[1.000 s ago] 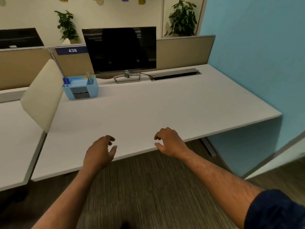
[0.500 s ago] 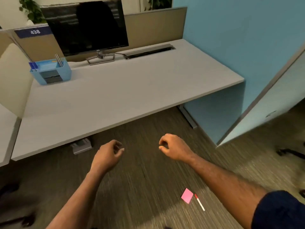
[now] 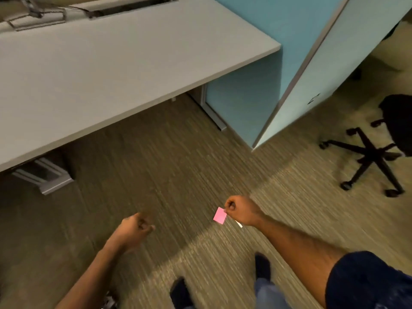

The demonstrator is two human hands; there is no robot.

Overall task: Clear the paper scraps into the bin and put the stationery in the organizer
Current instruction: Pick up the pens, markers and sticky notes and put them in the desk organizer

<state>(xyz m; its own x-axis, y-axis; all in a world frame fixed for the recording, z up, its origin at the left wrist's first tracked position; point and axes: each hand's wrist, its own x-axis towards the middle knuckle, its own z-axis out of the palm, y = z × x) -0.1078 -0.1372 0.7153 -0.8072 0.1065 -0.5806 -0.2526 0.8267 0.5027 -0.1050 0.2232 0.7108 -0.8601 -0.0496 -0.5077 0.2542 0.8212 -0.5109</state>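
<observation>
A pink paper note point(image 3: 220, 215) is spotted down on the carpet point(image 3: 178, 163), out in front of the desk point(image 3: 111, 63). Just beside it a white stub peeks out, judged to be the end of a pen point(image 3: 239, 224). The right hand point(image 3: 242, 210) is held over both with its fingers curled in. One corner of the note meets the knuckles in this view, so it cannot be told whether the note is pinched or only overlapped. The left hand point(image 3: 133, 228) is carried loosely curled, and nothing is seen in it.

Trouble could come from the note itself: flat, thin paper on carpet pile may be creased or missed by a hasty pinch. The pen may be rolled away, or nudged by a shoe point(image 3: 180, 291) (both feet are planted close by).

Most of the pen is covered by the right hand. The left hand is smeared by motion. Neither bin nor organizer is in view, and the office chair point(image 3: 376, 152) is cut off at the right edge.
</observation>
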